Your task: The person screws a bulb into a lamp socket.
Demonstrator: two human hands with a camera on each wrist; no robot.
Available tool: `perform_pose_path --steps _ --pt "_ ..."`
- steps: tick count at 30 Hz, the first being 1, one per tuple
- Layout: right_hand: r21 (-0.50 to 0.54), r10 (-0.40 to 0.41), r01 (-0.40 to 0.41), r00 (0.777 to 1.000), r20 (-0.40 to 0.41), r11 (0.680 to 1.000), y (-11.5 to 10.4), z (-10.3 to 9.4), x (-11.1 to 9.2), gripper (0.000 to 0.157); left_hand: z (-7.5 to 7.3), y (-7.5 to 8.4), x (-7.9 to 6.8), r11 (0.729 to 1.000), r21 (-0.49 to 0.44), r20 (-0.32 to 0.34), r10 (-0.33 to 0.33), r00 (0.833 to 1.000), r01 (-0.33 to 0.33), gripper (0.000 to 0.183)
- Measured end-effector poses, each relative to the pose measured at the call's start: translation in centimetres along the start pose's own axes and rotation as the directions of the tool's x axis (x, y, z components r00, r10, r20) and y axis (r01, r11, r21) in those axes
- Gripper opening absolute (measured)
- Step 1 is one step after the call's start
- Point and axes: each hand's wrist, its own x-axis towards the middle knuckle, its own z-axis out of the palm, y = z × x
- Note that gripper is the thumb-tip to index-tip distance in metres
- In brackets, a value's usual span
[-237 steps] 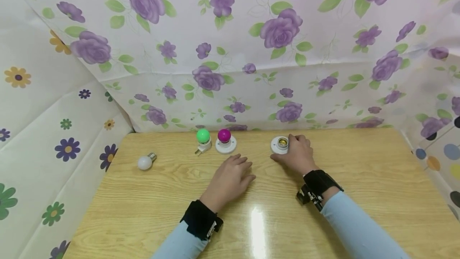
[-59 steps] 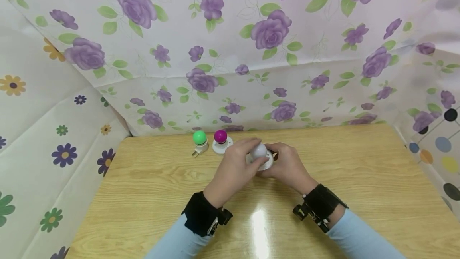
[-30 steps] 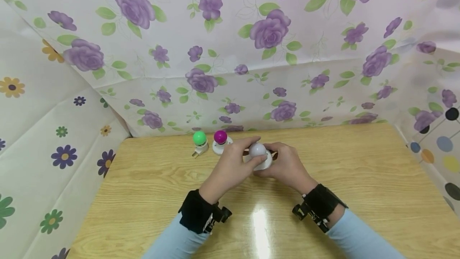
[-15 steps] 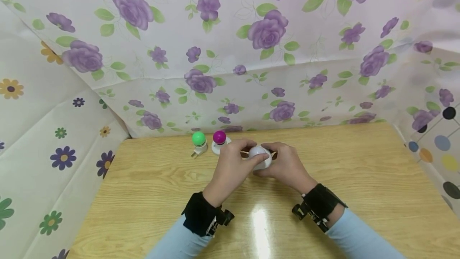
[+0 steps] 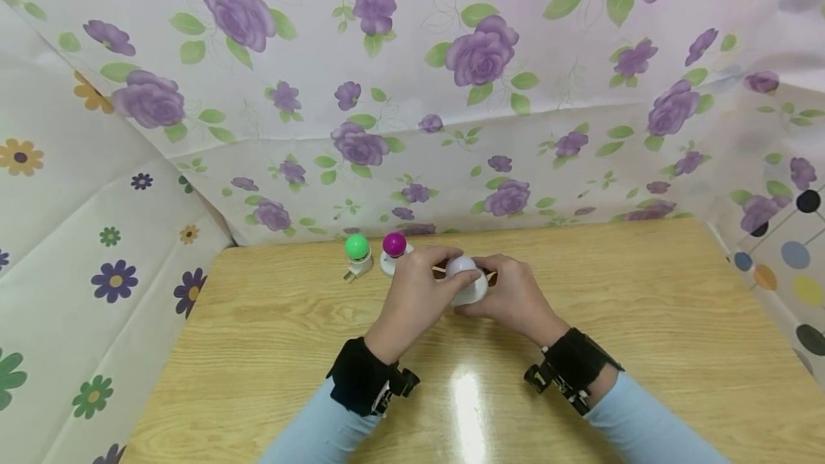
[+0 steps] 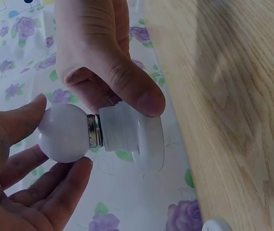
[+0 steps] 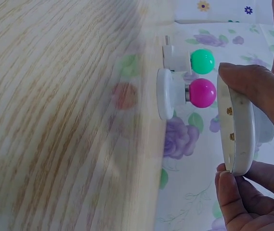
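A white light bulb point(image 6: 65, 133) is pinched between the thumb and fingers of my left hand point(image 5: 415, 297). Its metal screw base sits partly inside the socket of a round white lamp holder point(image 6: 149, 139); a band of thread still shows in the left wrist view. My right hand point(image 5: 518, 301) grips that lamp holder by its rim, thumb on one side and fingers on the other. Bulb and holder are held up off the table, and brass screws show on the holder's underside in the right wrist view.
A green bulb point(image 5: 357, 246) in a white plug-in socket point(image 5: 361, 268) stands at the back of the wooden table point(image 5: 271, 349). Beside it, a magenta bulb point(image 5: 394, 243) sits in another round lamp holder point(image 7: 164, 94), close to my left hand. A flowered cloth point(image 5: 412, 92) hangs behind the table.
Earlier the white bulb lay at the table's left and the lamp holder stood back right; both are now held together in my hands. Over the last second, my left fingers shift slightly around the bulb.
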Motion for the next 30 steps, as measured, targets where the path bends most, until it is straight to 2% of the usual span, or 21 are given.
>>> perform_pose_path --steps 4,10,15,21,26,30 --pt "0.001 0.004 -0.004 1.000 -0.005 1.000 -0.01 -0.02 0.10 0.070 -0.18 0.02 0.05 1.000 0.001 0.024 -0.008 1.000 0.008 0.034" --pt "0.001 -0.004 0.004 1.000 -0.004 1.000 0.25 -0.03 0.13 0.069 -0.41 0.02 -0.03 0.999 0.002 0.121 -0.049 0.991 0.049 0.037" --pt "-0.001 -0.012 0.012 1.000 -0.010 1.000 0.34 0.02 0.11 0.068 -0.40 0.12 -0.01 1.000 0.001 0.162 -0.029 0.986 0.029 0.037" --pt "-0.005 -0.022 0.022 1.000 -0.015 1.000 0.18 0.03 0.07 0.068 -0.17 0.03 -0.01 1.000 -0.006 0.143 -0.025 0.989 0.026 0.039" --pt "-0.002 -0.018 0.018 1.000 -0.016 1.000 0.16 0.00 0.01 0.068 -0.11 0.02 -0.15 0.997 -0.016 0.072 -0.079 0.994 0.080 0.042" --pt "0.002 -0.012 0.012 1.000 -0.017 1.000 0.18 0.02 -0.02 0.069 -0.24 0.10 -0.13 0.997 -0.020 0.044 -0.077 0.996 0.078 0.035"
